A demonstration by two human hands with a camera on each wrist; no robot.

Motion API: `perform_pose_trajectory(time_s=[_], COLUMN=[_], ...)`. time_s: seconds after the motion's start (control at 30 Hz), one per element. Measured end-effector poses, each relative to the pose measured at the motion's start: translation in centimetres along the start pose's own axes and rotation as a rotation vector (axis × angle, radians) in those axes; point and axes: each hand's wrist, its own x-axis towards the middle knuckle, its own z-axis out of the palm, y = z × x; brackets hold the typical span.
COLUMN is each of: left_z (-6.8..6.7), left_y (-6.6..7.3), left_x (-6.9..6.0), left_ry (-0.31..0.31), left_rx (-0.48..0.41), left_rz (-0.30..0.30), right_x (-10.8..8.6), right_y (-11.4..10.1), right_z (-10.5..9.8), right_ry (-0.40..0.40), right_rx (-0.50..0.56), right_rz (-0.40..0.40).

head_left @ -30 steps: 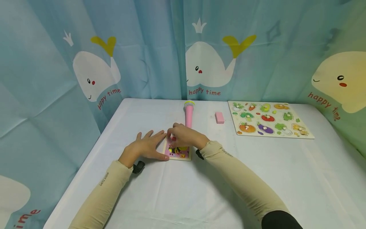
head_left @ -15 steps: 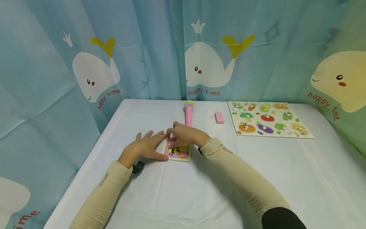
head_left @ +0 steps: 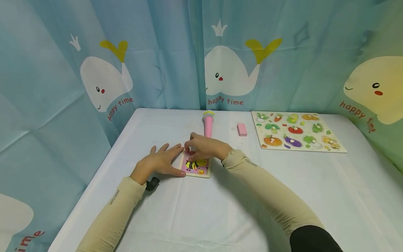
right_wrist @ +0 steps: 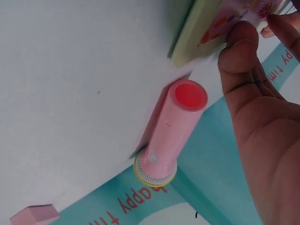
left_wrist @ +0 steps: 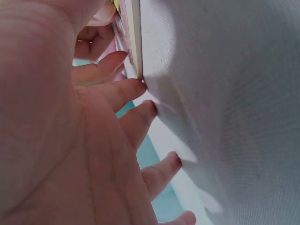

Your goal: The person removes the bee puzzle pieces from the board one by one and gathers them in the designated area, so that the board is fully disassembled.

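A small wooden picture puzzle [head_left: 197, 168] with a yellow and black bee on pink lies flat on the table. My left hand [head_left: 160, 161] rests at its left side, fingers spread; the thumb touches the near left corner and the index finger is at the far left one. Over the puzzle's far part is my right hand [head_left: 206, 146], its fingers bent downward. In the right wrist view the right thumb [right_wrist: 240, 49] touches the picture, the index fingertip stands apart from it, and a small red figure [right_wrist: 265, 9] shows near that fingertip. The puzzle's far right part is hidden under the right hand.
Just behind the right hand lies a pink toy microphone [head_left: 208, 126]. A pink block [head_left: 242, 129] sits to its right. Farther right is a vegetable peg puzzle board [head_left: 297, 132] with knobs. A blue whale-print curtain [head_left: 176, 63] hangs around the white table [head_left: 201, 213].
My right hand has shifted very slightly away over the puzzle, its wrist a little higher in view. The left hand and the puzzle stay in place.
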Motion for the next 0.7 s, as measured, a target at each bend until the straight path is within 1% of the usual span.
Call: perform_pose_trajectory(time_s=[0.17, 0.37, 0.57, 0.7], left_z=[0.25, 0.06, -0.01, 0.01], left_y=[-0.28, -0.01, -0.05, -0.09], left_x=[0.06, -0.01, -0.13, -0.2], left_ry=[-0.003, -0.016, -0.003, -0.001], left_rx=[-0.007, -0.003, -0.006, -0.016], left_rz=[-0.007, -0.008, -0.001, 0.0], right_x=[0.04, -0.07, -0.26, -0.23], right_y=[0.22, 0.6, 0.7, 0.58], right_z=[0.0, -0.01, -0.01, -0.15], right_ry=[0.004, 0.009, 0.014, -0.002], right_rx=[0.004, 0.002, 0.02, 0.027], right_rz=[-0.002, -0.031, -0.038, -0.045])
